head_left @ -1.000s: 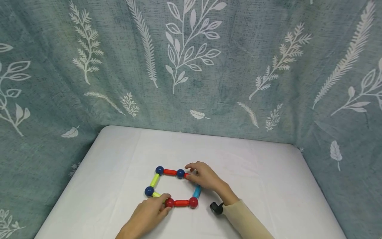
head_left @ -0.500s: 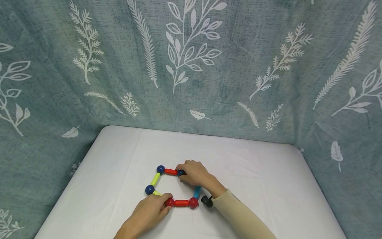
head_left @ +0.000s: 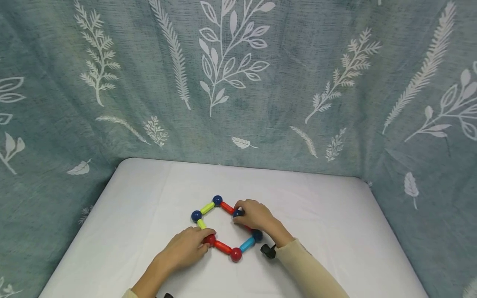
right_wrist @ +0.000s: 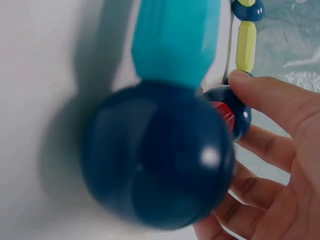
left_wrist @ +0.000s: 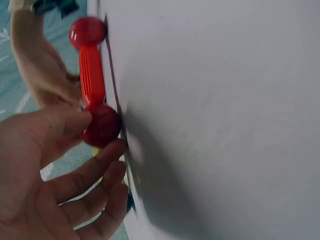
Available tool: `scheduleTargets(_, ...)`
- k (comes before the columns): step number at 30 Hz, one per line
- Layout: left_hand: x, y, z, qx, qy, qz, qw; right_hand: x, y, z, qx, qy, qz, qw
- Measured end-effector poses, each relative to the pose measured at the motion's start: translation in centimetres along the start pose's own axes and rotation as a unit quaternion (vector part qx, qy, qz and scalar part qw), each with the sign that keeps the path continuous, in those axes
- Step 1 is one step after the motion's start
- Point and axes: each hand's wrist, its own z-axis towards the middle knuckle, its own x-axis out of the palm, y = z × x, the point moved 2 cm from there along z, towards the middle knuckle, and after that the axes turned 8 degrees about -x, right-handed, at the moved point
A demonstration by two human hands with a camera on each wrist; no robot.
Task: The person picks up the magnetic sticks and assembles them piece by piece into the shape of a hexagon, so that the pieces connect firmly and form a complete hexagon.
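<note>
A six-sided ring of magnetic balls and rods lies on the white table (head_left: 316, 207). Its near-left corner is a red ball (left_wrist: 101, 127), which my left hand (head_left: 188, 247) pinches between thumb and fingers. From there a red rod (head_left: 223, 247) leads to another red ball (head_left: 236, 254). My right hand (head_left: 256, 215) grips a dark blue ball (right_wrist: 243, 117) on the far right side, partly covering a red rod. A light blue rod (head_left: 247, 244) joins the near red ball to a blue ball (head_left: 257, 236). Yellow-green rods (head_left: 208, 208) and blue balls (head_left: 196, 216) form the far left side.
A black wrist camera (head_left: 268, 251) sits by the right sleeve (head_left: 309, 269), close to the ring. Behind the table hangs a green curtain (head_left: 275, 136) with white leaf patterns.
The right hand first moved left onto the blue ball. Then the whole ring turned clockwise, its left side shifting away and its near red ball coming closer. The left hand kept its red ball.
</note>
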Motion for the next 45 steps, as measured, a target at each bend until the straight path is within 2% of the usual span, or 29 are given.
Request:
scheduleTargets(4, -0.4, -0.1, 1.2, 0.003, 0.014, -0.012, 0.9998, -0.1, -1.0, -1.1, 0.039, -0.010, 0.056, 0.9976)
scheduleTargets(7, -0.4, -0.4, 2.1, 0.005, 0.003, -0.019, 0.9998, -0.1, -1.5, -1.9, 0.061, -0.021, 0.079, 0.9948)
scheduleTargets(15, 0.7, -1.2, 5.2, -0.023, -0.051, -0.020, 0.9982, 0.2, -2.5, -3.8, 0.119, -0.047, 0.091, 0.9876)
scheduleTargets(19, 1.0, -1.3, 6.4, -0.030, -0.059, -0.032, 0.9973, 0.2, -2.8, -4.5, 0.135, -0.060, 0.097, 0.9842)
scheduleTargets(23, 1.0, -1.4, 7.3, -0.047, -0.053, -0.056, 0.9959, 0.2, -3.1, -5.1, 0.146, -0.063, 0.096, 0.9826)
scheduleTargets(28, 0.6, -1.5, 7.6, -0.066, -0.047, -0.087, 0.9929, 0.0, -3.7, -5.6, 0.158, -0.070, 0.100, 0.9799)
scheduleTargets(35, 0.3, -0.9, 7.6, -0.058, -0.046, -0.101, 0.9922, -0.4, -4.4, -6.2, 0.159, -0.083, 0.108, 0.9779)
scheduleTargets(45, -0.2, 0.2, 7.6, -0.062, -0.027, -0.129, 0.9893, -0.9, -5.1, -6.3, 0.175, -0.087, 0.098, 0.9758)
